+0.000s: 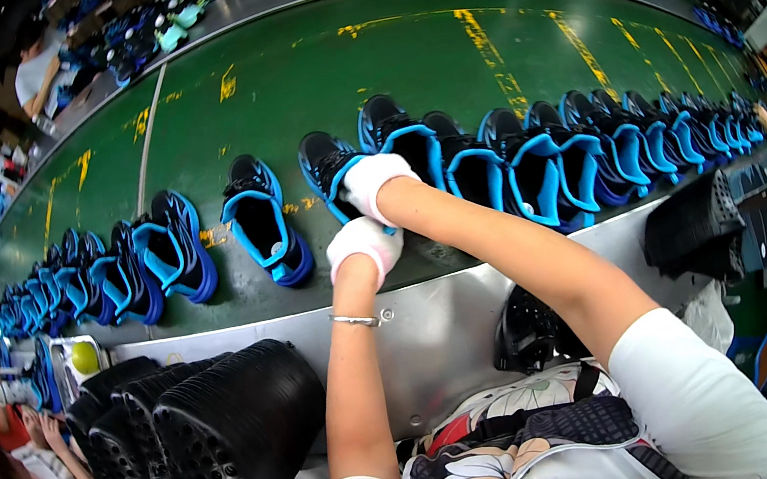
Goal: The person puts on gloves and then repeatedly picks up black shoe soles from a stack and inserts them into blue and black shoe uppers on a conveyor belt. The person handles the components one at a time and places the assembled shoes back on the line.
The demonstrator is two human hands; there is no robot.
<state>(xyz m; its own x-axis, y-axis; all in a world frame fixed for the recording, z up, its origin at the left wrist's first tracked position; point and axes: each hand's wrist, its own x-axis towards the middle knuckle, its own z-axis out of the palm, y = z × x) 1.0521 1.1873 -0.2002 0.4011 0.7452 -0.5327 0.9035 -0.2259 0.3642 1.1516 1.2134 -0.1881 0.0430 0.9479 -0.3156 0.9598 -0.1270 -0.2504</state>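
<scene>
Both my hands wear white gloves and meet at one black sneaker [324,160] with bright blue lining, standing toe-away on the green belt. My right hand [378,182] grips its collar from the right and covers part of the opening. Just below, my left hand [366,247] closes on the heel end; its fingertips are hidden. Another sneaker [260,217] stands apart to the left. Close on the right, beyond my right hand, are a sneaker set farther forward [384,123] and one more [472,174].
Rows of similar sneakers [171,244] stretch left and right along the green belt [296,81]. A metal ledge [437,317] runs before me. Stacked black perforated moulded pieces [241,416] stand at left, more [691,229] at right. Other people work at both sides and across the belt.
</scene>
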